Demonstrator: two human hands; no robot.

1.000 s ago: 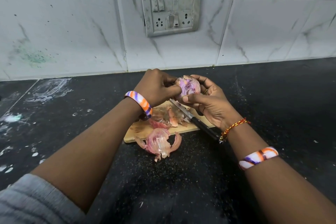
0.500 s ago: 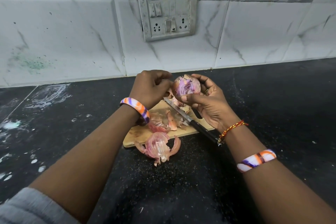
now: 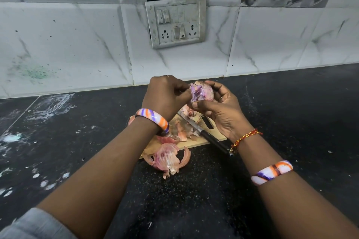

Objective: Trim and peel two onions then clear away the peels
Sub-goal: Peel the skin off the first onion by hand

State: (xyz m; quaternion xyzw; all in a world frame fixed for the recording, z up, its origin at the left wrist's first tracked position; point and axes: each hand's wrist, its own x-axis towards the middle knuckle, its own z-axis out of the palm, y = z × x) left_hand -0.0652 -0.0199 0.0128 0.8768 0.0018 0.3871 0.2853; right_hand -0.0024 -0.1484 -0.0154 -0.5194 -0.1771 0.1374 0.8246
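Starting at the far left, white smears and flecks (image 3: pixel 50 104) mark the black countertop (image 3: pixel 291 114), and a green stain (image 3: pixel 33 71) sits on the marble-patterned wall tiles (image 3: pixel 68 40) behind; a grey sleeve (image 3: pixel 37 225) shows at the bottom corner; further in, the left hand (image 3: pixel 165 96), with a striped orange, purple and white bangle (image 3: pixel 153 119) at its wrist, has its fingers curled tight and pinches at the skin on the near side of the onion (image 3: pixel 201 93); below it a wooden cutting board (image 3: pixel 194 141) lies on the countertop, strewn with loose pink peels (image 3: pixel 182 130), while a larger clump of peel (image 3: pixel 167 159) rests at the board's front edge, partly on the counter; a knife (image 3: pixel 202 132) lies slantwise on the board, blade toward the hands and black handle reaching off the near right edge; above, a grimy switch-and-socket plate (image 3: pixel 175 22) is set in the wall; the onion, purple and partly stripped, is held in the air above the board's far end, between the two hands; the right hand (image 3: pixel 221 114) cups it from the right, fingers wrapped round its far side and thumb pressed across the front; a red-and-yellow thread (image 3: pixel 244 138) circles that wrist, and a second striped bangle (image 3: pixel 272 172) sits further down the forearm.
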